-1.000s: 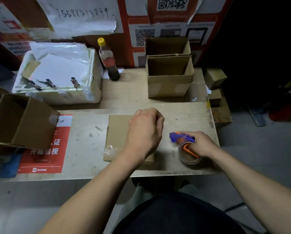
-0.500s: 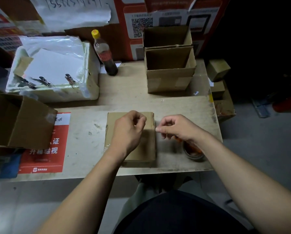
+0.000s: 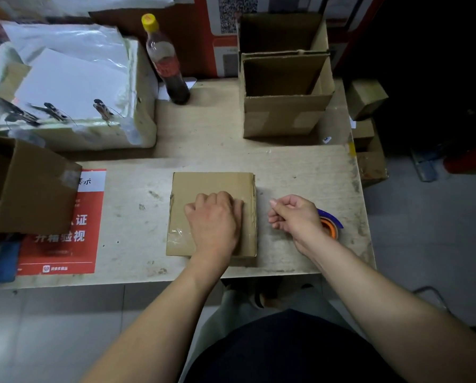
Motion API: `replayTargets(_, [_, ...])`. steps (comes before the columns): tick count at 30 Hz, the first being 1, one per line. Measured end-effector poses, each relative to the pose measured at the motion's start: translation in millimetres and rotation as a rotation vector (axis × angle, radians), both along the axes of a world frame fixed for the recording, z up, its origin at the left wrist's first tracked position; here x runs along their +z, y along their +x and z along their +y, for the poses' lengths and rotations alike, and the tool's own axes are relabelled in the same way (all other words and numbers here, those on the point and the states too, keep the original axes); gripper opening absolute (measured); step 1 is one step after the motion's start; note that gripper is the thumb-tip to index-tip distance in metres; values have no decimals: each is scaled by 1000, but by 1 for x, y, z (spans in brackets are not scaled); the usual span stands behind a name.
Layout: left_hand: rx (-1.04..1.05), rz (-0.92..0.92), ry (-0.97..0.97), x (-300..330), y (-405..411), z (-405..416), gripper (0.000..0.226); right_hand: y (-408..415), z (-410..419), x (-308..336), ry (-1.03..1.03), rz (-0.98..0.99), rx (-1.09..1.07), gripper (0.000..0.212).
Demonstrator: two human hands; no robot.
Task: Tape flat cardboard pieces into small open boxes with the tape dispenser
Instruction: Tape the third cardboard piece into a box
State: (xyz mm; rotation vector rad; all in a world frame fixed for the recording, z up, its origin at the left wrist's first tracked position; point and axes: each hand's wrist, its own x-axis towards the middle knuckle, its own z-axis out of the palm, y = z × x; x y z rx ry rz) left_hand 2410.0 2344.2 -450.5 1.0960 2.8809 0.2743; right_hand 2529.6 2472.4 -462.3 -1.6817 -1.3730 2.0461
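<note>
Head view: your left hand (image 3: 214, 222) presses on the flat cardboard piece (image 3: 213, 189); your right hand (image 3: 295, 217) hangs just beside it.

Head view only. Your left grip lies knuckles-up on the cardboard with fingers bent under; whether they hold anything, you cannot tell, as the hand hides its own fingertips and the cardboard's middle. Your right grip is loosely curled, thumb against forefinger; any tape between them is too fine to make out. That wrist covers most of the tape dispenser (image 3: 331, 225), only its orange and purple rim showing near the desk (image 3: 300, 167) right edge. The cardboard sits close to the near edge. Bare desk lies between it and the open boxes (image 3: 285, 114) at the back. A box (image 3: 29, 189) at left is cut off by the frame. A bottle (image 3: 166, 62) stands behind.
</note>
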Motion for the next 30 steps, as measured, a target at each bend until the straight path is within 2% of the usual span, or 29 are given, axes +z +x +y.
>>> replayTargets(4, [-8, 148, -5, -4, 0, 1, 35, -9, -17, -15, 152, -62, -38, 12])
replayTargets(6, [21, 155, -36, -4, 0, 1, 38, -14, -25, -23, 219, -120, -26, 12])
replayTargets(10, [136, 122, -123, -8, -4, -6, 62, -25, -40, -28, 354, -260, 24, 12])
replayTargets(12, [171, 100, -98, -12, -9, -9, 70, -31, -45, -32, 352, -217, 21, 11])
replayTargets(16, [165, 66, -57, -19, -12, -12, 69, -37, -46, -42, 233, -172, 65, 7])
replayTargets(18, [160, 52, -42, -20, -12, -12, 68, -35, -43, -45, 131, -190, 156, 14])
replayTargets(20, [159, 46, -37, -21, -11, -13, 65, -30, -36, -41, 140, -267, 369, 26])
replayTargets(22, [168, 45, -29, -23, -10, -13, 56, -27, -29, -31, 354, -380, 524, 19])
replayTargets(24, [186, 52, 1, -27, -12, -11, 36, -26, -27, -16, 566, -342, 500, 26])
replayTargets(25, [200, 64, 18, -29, -14, -10, 25, -27, -27, -9, 590, -300, 508, 34])
replayTargets(27, [229, 76, 39, -31, -16, -6, 13, -27, -28, -2, 574, -352, 699, 53])
replayTargets(29, [229, 56, 39, -30, -15, -4, 17, -23, -28, -4, 546, -405, 868, 65])
replayTargets(30, [218, 43, 18, -27, -13, -3, 32, -20, -28, -5, 522, -367, 855, 65])
